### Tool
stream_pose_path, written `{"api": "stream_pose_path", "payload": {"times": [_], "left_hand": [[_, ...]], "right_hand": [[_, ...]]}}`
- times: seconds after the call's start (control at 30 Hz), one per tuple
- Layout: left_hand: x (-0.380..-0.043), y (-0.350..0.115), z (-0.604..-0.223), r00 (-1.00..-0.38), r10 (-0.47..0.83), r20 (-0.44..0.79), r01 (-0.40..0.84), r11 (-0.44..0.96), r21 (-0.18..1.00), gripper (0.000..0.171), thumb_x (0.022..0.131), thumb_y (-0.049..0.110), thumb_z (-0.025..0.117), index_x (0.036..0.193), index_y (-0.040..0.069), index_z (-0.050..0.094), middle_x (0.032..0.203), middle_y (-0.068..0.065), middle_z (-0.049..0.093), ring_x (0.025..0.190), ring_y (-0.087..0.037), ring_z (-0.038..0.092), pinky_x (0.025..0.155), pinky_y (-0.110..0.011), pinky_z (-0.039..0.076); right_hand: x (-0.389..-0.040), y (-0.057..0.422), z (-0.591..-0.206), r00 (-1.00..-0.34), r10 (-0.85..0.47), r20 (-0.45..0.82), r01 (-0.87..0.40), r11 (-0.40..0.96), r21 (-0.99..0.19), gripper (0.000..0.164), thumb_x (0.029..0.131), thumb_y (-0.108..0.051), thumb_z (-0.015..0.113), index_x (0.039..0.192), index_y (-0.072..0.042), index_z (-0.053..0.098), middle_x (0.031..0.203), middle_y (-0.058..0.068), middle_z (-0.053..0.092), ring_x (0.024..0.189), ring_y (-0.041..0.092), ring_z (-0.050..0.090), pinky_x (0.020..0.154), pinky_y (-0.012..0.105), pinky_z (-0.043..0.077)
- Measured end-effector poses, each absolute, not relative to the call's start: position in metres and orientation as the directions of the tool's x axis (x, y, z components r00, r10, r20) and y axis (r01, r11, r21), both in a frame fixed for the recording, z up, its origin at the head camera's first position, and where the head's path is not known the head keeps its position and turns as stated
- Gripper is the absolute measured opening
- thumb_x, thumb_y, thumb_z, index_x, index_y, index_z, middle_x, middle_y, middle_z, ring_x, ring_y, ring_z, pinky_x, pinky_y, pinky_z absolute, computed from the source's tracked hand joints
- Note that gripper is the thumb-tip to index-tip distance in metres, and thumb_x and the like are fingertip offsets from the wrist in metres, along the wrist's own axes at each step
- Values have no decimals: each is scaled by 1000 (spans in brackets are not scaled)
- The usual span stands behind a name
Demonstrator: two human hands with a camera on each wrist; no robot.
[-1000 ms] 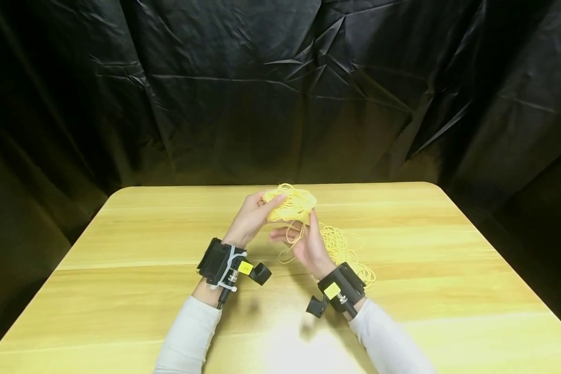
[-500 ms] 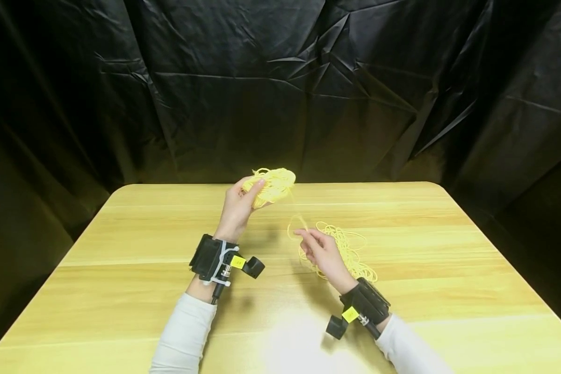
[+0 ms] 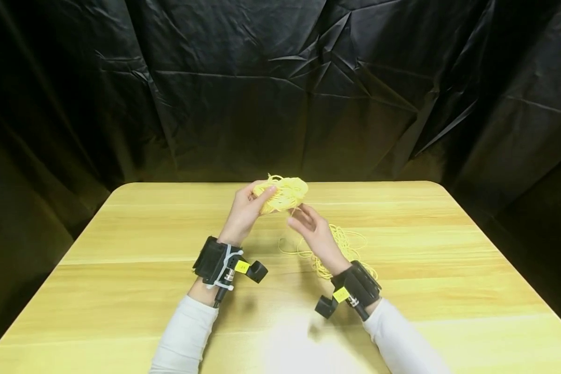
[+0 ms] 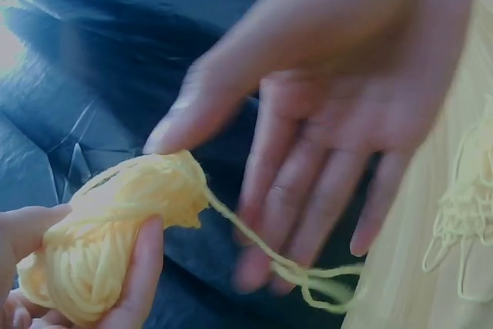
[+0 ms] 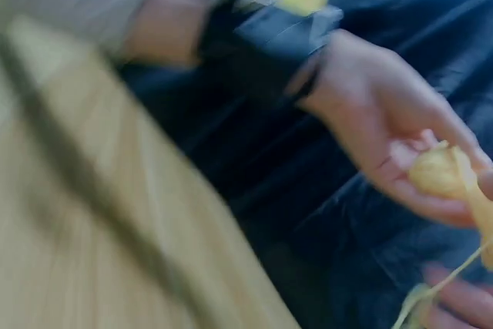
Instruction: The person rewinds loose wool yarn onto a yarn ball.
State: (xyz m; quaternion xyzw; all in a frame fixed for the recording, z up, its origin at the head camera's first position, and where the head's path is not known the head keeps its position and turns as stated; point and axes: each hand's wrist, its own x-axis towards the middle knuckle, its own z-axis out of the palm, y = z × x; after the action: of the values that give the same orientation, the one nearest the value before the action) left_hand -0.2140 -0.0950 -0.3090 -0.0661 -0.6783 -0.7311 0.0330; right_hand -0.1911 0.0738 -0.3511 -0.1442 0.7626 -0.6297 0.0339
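Note:
A wound bundle of yellow yarn is raised over the far part of the table. My left hand grips its left end, thumb on top. Close to the bundle's right end is my right hand. In the left wrist view, the right thumb tip reaches the bundle's top while the other fingers extend downward, spread and fairly straight. From the bundle a strand runs across those fingers to a small loop below. Behind the right wrist, a loose tangle of the same yarn lies on the table.
The wooden table has rounded far corners. A black sheet hangs behind its far edge. Both wrists wear black camera mounts, and a loose yarn end trails left from the tangle.
My right hand drew a strand down toward the tangle, then came back up to the bundle with its fingers loosened. My left hand shifted left and up, then partly back right with the bundle.

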Motion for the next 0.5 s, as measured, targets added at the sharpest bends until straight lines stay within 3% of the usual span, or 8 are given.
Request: {"api": "stream_pose_path", "payload": {"times": [0.07,0.13,0.2,0.27,0.4,0.5], "left_hand": [[-214,-94,-310,-988,29,152,151,-58,987,32,87,19,58,112,0,55,87,-5,60,71,-8,60,69,-31,53],[-214,-94,-311,-987,-2,158,158,-32,987,31,86,18,59,112,1,56,87,-7,60,69,-8,59,68,-30,53],[-215,-96,-312,-988,-26,153,154,-42,987,31,87,17,58,113,1,56,91,-10,60,70,-8,60,69,-31,53],[-215,-97,-312,-988,-34,150,152,-70,986,32,87,16,57,115,0,54,97,-13,60,73,-8,61,71,-31,53],[-216,-99,-312,-993,30,118,111,-185,976,33,90,19,52,115,-4,51,96,-9,60,77,-9,61,74,-29,52],[-215,-99,-312,-989,124,80,45,-256,966,31,92,19,49,110,-6,50,87,-3,60,74,-7,59,72,-24,52]], "right_hand": [[-192,72,-350,-960,-221,175,-194,69,-979,43,89,-28,54,120,2,50,95,11,64,94,18,58,93,37,40],[-188,72,-350,-950,-206,234,-241,10,-970,31,92,-21,49,107,5,57,68,5,58,67,12,56,80,33,47],[-183,72,-350,-924,-226,309,-315,-12,-949,27,93,-15,46,98,8,59,58,2,45,51,10,45,64,28,50],[-179,72,-351,-892,-282,352,-366,-5,-931,25,94,-12,43,97,8,59,57,3,42,49,8,40,56,24,47],[-179,73,-358,-850,-435,297,-362,73,-929,26,93,-15,46,97,5,62,69,12,58,68,9,55,75,27,47],[-189,74,-369,-830,-521,199,-254,37,-966,29,92,-18,47,100,7,60,72,9,61,79,11,60,93,35,41]]}}
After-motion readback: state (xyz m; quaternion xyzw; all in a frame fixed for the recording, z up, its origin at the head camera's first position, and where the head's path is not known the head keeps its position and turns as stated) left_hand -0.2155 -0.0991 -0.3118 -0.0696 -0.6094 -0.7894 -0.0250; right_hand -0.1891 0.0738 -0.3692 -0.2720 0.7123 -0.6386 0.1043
